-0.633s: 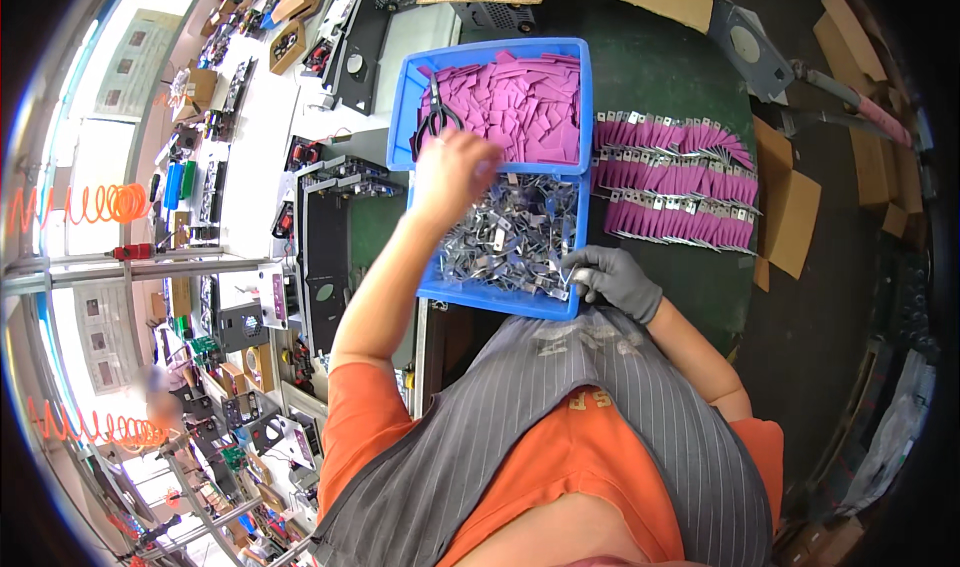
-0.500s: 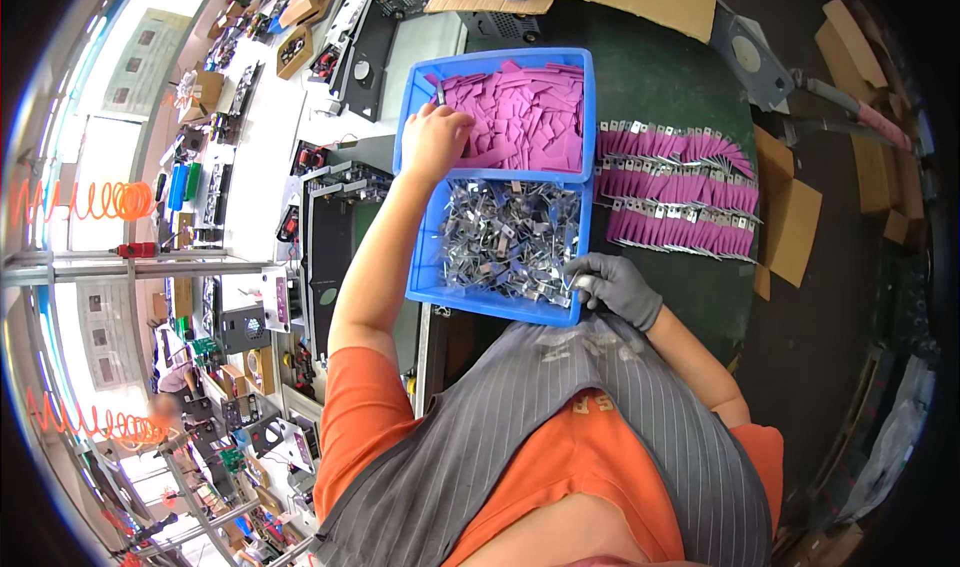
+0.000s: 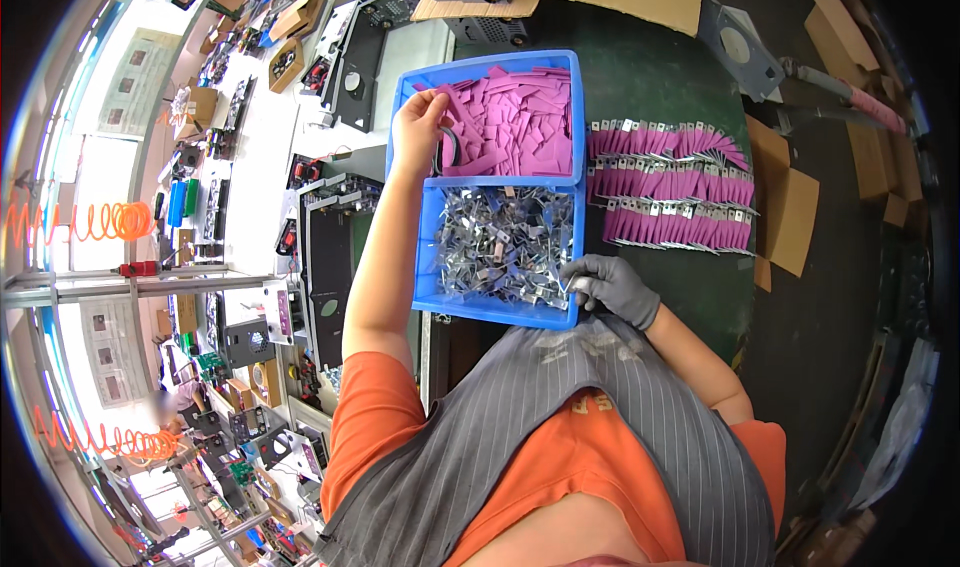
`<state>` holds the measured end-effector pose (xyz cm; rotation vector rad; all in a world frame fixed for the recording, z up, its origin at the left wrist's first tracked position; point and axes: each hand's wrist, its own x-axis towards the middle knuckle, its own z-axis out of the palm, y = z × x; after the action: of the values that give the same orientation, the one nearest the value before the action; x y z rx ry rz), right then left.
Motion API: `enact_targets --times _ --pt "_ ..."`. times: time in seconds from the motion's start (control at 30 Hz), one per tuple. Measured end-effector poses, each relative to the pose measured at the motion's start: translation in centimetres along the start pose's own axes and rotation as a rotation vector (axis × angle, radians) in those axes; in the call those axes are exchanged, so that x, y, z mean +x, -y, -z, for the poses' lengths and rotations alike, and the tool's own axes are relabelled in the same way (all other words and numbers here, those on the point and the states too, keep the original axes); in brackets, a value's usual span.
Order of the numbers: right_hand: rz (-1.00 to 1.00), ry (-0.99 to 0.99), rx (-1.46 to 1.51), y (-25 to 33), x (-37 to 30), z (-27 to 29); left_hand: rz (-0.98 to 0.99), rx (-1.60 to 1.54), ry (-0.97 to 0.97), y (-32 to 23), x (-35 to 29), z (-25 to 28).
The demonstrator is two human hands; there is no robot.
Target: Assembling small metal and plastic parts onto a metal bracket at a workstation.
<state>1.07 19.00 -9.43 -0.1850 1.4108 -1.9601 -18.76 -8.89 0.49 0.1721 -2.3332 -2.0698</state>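
Bare left hand point(image 3: 416, 127) is far, by flat purple pieces point(image 3: 520, 119); grey-gloved right hand point(image 3: 617, 289) near, by silver metal brackets point(image 3: 505, 247). Both grips unclear.

- Shirt point(image 3: 560, 477): bright orange, short-sleeved, rounded neckline at lower centre of frame.
- Left sleeve point(image 3: 370, 407): plain orange, left of lower centre; right sleeve point(image 3: 764, 467), same orange, lower right.
- Chest lettering point(image 3: 604, 402): yellowish, partly covered.
- Apron point(image 3: 460, 457): dark grey, thin pale pinstripes, deep V opening over the shirt, lower middle of frame.
- Whitish patch point(image 3: 562, 341) on apron, near frame centre; print or wear, can't tell.
- Left hand point(image 3: 418, 132): ungloved, forearm uncovered.
- Right hand point(image 3: 612, 287): grey fabric glove reaching the wrist, forearm uncovered above it.
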Motion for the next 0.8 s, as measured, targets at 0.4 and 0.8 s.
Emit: enact_targets --times 0.4,0.8 --pt "0.279 -0.153 0.096 7.8 -4.0 -1.7 -0.009 0.088 0.225 1.3 -15.6 -4.2" --pt "0.669 -0.083 -0.437 10.2 -5.0 -3.4 -0.155 0.519 0.278 0.7 -18.3 -5.6"
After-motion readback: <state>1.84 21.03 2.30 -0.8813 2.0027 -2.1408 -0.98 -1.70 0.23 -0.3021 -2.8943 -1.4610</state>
